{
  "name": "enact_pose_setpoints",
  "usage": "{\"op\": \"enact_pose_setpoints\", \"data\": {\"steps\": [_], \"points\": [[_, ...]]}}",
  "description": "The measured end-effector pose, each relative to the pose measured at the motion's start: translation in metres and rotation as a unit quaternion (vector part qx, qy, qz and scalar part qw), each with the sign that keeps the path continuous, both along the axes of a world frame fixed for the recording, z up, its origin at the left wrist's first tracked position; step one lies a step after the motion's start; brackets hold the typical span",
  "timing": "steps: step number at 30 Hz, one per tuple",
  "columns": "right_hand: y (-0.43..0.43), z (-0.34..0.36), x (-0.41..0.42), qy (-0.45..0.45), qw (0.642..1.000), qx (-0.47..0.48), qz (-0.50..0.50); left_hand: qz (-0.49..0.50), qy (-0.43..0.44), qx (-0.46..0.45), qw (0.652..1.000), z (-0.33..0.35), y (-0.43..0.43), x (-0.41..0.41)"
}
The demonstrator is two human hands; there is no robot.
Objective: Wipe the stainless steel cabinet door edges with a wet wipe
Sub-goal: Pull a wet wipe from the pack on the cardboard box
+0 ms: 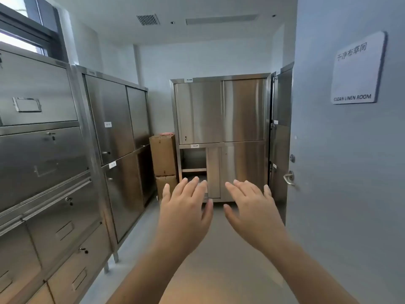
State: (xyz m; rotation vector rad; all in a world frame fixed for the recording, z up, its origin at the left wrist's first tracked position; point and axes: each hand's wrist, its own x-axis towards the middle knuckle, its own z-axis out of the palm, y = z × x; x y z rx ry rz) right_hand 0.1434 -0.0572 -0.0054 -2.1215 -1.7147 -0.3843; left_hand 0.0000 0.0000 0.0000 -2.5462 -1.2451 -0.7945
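Stainless steel cabinet doors point(243, 110) stand well beyond both hands, with side cabinets point(109, 119) off to the left of the left hand point(185, 209). It and the right hand point(252, 207) hover side by side, fingers spread and straight, holding nothing; no wet wipe is in view. The door edges look rigid, smooth and likely thin, so a soft, limp wipe is best folded over an edge and pinched between thumb and fingers.

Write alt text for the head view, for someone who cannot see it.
The left hand and right hand stretch forward, open and empty, among steel cabinets. The far cabinet stands partly open below, boxes beside it; a door at right carries a "Clean Linen Room" sign.
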Motion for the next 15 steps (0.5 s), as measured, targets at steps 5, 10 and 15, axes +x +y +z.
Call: {"op": "enact_pose_setpoints", "data": {"steps": [5, 10, 15], "points": [[0.046, 0.006, 0.047, -0.008, 0.999, 0.04, 0.009, -0.025, -0.052, 0.017, 0.998, -0.005, 0.047, 0.039], [0.09, -0.009, 0.065, -0.009, 1.0, 0.018, 0.023, -0.016, -0.036, 0.007, 0.999, -0.022, 0.096, 0.06], [0.146, -0.027, 0.081, -0.018, 1.0, -0.009, 0.011, -0.014, -0.057, -0.024, 0.998, -0.04, 0.15, 0.069]]}}
